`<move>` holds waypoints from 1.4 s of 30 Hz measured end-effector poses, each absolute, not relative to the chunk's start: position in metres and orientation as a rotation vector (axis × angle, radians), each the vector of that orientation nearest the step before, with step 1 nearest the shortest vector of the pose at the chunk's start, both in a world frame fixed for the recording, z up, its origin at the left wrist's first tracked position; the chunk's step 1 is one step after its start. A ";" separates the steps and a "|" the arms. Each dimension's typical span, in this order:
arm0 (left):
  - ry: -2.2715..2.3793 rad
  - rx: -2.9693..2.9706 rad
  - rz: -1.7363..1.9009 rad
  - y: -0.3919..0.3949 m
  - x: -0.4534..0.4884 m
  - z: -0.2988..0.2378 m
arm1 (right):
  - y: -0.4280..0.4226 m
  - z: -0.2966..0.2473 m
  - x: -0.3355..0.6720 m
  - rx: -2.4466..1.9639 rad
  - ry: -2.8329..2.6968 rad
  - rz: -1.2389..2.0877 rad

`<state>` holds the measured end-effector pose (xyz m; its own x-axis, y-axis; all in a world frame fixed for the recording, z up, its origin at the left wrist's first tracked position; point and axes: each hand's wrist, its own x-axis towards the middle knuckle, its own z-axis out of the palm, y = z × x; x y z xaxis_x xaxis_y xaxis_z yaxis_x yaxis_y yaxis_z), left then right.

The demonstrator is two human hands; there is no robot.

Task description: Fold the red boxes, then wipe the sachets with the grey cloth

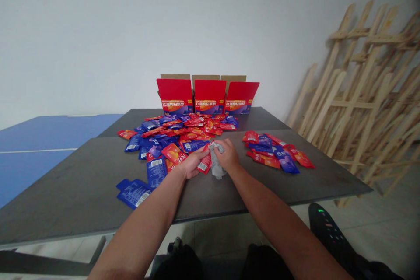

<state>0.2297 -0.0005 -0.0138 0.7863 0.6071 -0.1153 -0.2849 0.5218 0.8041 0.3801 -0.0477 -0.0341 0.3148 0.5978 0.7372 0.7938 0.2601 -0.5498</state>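
Note:
Above the near part of a dark table (108,170), my left hand (192,164) is closed on a red pouch (204,164) with a white label. My right hand (229,155) grips a grey cloth (216,167), which touches the pouch's upper end and hangs down beside it. A large heap of red and blue pouches (193,131) spreads beyond and to the left of my hands. A smaller pile of red and blue pouches (267,153) lies to the right. Nearest my left forearm rests a blue pouch (134,193).
Three red cartons (210,96) with raised flaps stand in a row at the table's back. A blue table with a white line (59,140) adjoins on the left. Wooden easels (357,96) lean against the wall at right. Below the near edge is a dark object with a green light (324,223).

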 end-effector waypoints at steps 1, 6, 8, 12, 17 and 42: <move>0.410 0.866 0.545 0.000 0.229 -0.013 | -0.047 -0.034 0.381 -1.426 -1.352 -0.209; 0.428 0.838 0.509 0.003 0.226 -0.012 | -0.043 -0.032 0.389 -1.435 -1.201 -0.156; 0.434 0.809 0.495 0.005 0.224 -0.010 | -0.041 -0.033 0.393 -1.454 -1.118 -0.130; 0.383 0.718 0.599 0.013 0.223 -0.007 | -0.040 -0.033 0.395 -1.454 -1.045 -0.116; 0.510 0.589 0.770 0.024 0.226 -0.010 | -0.054 -0.027 0.375 -1.317 -1.336 -0.101; 0.398 1.055 0.526 -0.004 0.231 -0.016 | -0.053 -0.031 0.371 -1.348 -1.280 -0.130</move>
